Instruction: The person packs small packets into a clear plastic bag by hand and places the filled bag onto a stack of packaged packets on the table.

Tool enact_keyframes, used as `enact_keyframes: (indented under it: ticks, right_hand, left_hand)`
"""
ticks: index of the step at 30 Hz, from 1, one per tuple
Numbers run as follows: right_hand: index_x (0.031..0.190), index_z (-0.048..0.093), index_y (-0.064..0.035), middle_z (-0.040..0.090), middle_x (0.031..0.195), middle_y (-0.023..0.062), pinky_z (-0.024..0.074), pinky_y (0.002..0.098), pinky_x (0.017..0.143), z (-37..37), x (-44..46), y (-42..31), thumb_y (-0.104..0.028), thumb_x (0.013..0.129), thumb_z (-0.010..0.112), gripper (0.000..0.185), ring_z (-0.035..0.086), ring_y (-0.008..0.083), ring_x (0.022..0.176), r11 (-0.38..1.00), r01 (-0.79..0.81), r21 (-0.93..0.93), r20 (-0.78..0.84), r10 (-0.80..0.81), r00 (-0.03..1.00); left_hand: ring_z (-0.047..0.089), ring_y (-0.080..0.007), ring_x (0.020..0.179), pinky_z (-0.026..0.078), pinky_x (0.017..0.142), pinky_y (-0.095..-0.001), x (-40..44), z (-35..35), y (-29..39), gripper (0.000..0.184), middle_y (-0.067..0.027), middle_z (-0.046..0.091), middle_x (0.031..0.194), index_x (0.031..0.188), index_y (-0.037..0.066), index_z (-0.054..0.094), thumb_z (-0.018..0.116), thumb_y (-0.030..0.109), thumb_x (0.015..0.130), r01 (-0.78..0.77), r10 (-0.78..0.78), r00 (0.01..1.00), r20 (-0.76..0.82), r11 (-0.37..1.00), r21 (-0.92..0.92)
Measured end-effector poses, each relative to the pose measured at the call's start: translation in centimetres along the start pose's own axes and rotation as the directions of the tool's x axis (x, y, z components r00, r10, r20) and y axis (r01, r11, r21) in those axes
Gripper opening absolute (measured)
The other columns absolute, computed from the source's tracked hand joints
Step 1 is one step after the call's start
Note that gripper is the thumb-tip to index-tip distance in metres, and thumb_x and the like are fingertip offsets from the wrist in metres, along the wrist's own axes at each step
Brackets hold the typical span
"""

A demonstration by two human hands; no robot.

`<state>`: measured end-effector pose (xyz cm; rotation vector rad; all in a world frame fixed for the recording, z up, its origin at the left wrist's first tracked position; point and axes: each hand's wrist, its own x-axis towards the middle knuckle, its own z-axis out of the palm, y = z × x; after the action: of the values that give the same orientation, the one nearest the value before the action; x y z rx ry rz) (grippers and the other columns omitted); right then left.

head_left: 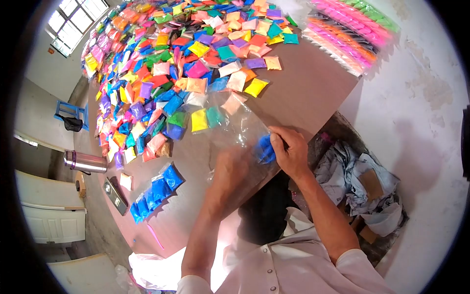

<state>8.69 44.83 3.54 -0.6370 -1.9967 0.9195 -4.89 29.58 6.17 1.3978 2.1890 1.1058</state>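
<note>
My right hand [290, 149] pinches the edge of a clear plastic bag [240, 120] near the table's front edge. Inside the bag, beside my right fingers, lies a blue packet [266, 148]. My left hand [231, 169] is at the bag's near left side, its fingers smeared by motion. A yellow packet [199, 120] and a green-blue one [214, 116] show at the bag's far left end. To the left of my left hand, a row of blue packets [157, 191] lies on the brown table [196, 171].
A large heap of coloured packets [171, 63] covers the far left of the table. Long bagged bundles [347, 34] stand at the far right. A phone [115, 196] and a steel flask [85, 161] are at the left. Crumpled paper [362, 186] fills a box at the right.
</note>
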Motion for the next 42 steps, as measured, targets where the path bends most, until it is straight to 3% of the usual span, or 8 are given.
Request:
enact_keyframes:
  ticks: [4,13,17,24,30,34,39,42]
  right_hand:
    - [0.111,0.079,-0.0083,0.078,0.098,0.0136,0.0548,0.0417,0.081,0.3,-0.3,0.2,-0.023,0.098,0.071,0.022,0.075,0.0317,0.092,0.999,0.018,-0.027,0.008,-0.017,1.0]
    - [0.104,0.08,-0.0039,0.078,0.094,0.0152,0.0574,0.0411,0.08,0.6,0.0,0.1,-0.024,0.093,0.076,0.023,0.075,0.0333,0.086,0.999,0.03,-0.012,-0.051,-0.03,0.998]
    - [0.105,0.08,-0.0039,0.079,0.094,0.0143,0.0578,0.0406,0.079,0.5,-0.2,0.4,-0.026,0.094,0.076,0.025,0.076,0.0323,0.085,1.0,0.008,-0.027,-0.035,-0.008,0.999]
    - [0.106,0.08,-0.0038,0.079,0.095,0.0157,0.0582,0.0399,0.08,0.1,-0.1,-0.1,-0.027,0.095,0.075,0.026,0.076,0.0315,0.087,1.0,0.006,-0.022,-0.021,-0.006,1.0]
    - [0.106,0.08,-0.0043,0.079,0.096,0.0154,0.0582,0.0397,0.081,0.1,-0.1,-0.1,-0.027,0.094,0.076,0.026,0.076,0.0308,0.087,0.998,-0.064,0.013,0.009,0.064,0.998]
    - [0.105,0.081,-0.0054,0.079,0.096,0.0145,0.0579,0.04,0.081,0.3,-0.3,0.3,-0.027,0.094,0.076,0.025,0.076,0.0305,0.088,0.998,-0.055,0.025,-0.012,0.055,0.998]
    - [0.103,0.081,-0.0056,0.079,0.094,0.0146,0.0571,0.0411,0.082,0.5,-0.2,0.2,-0.026,0.093,0.077,0.023,0.075,0.0315,0.087,1.0,-0.006,-0.029,-0.037,0.005,0.999]
    - [0.102,0.08,-0.0055,0.078,0.093,0.0153,0.0568,0.0419,0.082,0.1,0.0,0.0,-0.026,0.093,0.077,0.023,0.075,0.0321,0.087,0.999,-0.043,0.02,0.001,0.043,0.999]
  left_hand:
    - [0.073,-0.036,0.086,0.057,0.08,-0.0397,-0.3,1.7,-0.9,0.028,-0.0254,0.075,0.103,0.127,0.007,0.076,0.067,0.008,0.101,0.008,-0.017,0.997,-0.075,0.992,-0.122]
    - [0.076,-0.0251,0.086,0.058,0.078,-0.0369,-3.6,-2.9,0.3,0.023,-0.0171,0.077,0.099,0.119,0.006,0.077,0.071,0.004,0.097,0.036,-0.025,0.986,-0.167,0.997,0.067]
    - [0.074,-0.0233,0.077,0.059,0.07,-0.0359,-6.8,-10.0,-4.0,0.021,-0.0154,0.078,0.101,0.114,0.004,0.077,0.072,0.005,0.093,0.213,-0.09,0.916,-0.391,0.935,0.285]
    - [0.074,-0.038,0.106,0.057,0.096,-0.0472,-8.5,-15.2,-7.7,0.036,-0.0168,0.077,0.118,0.122,0.008,0.075,0.072,0.014,0.086,0.413,-0.308,0.91,-0.276,0.726,0.551]
    - [0.074,-0.0365,0.1,0.057,0.09,-0.0429,-8.0,-16.3,-6.6,0.035,-0.0161,0.078,0.112,0.119,0.005,0.076,0.073,0.008,0.084,0.378,-0.3,0.917,-0.262,0.863,0.335]
    - [0.061,-0.01,0.069,0.051,0.063,-0.0279,-8.7,-17.0,-2.8,0.023,-0.0061,0.076,0.097,0.104,0.0,0.078,0.081,0.002,0.082,0.312,-0.233,0.903,-0.36,0.933,0.179]
    - [0.063,-0.0105,0.064,0.05,0.058,-0.0286,-7.6,-11.9,-1.5,0.022,-0.006,0.076,0.087,0.105,0.001,0.078,0.082,0.003,0.084,0.226,-0.299,0.904,-0.305,0.941,-0.254]
    - [0.065,-0.0125,0.065,0.051,0.059,-0.0304,-5.1,-7.7,-0.5,0.022,-0.0077,0.075,0.084,0.107,0.002,0.078,0.082,0.004,0.085,0.221,-0.24,0.92,-0.309,0.971,-0.095]
